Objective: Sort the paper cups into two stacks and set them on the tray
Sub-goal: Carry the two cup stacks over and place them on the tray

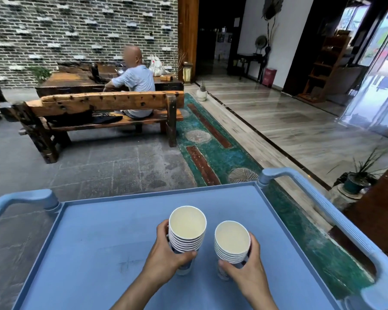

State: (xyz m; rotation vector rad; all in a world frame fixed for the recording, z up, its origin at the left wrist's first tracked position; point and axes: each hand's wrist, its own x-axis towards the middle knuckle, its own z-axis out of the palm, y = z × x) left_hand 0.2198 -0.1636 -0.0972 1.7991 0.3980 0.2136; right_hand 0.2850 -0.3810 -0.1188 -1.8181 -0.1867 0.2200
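Blue tray (pixel 81 233) bears two upright paper cup stacks, just apart. Left hand (pixel 166 253) wraps left stack (pixel 186 231); right hand (pixel 246 269) wraps right stack (pixel 232 245).

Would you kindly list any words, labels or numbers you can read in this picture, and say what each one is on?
None can be read.
Left cup stack: blue print on the side, hidden by the left hand.
Right cup stack: blue print, hidden by the right hand.
Paper on the far wall: too small and dark.
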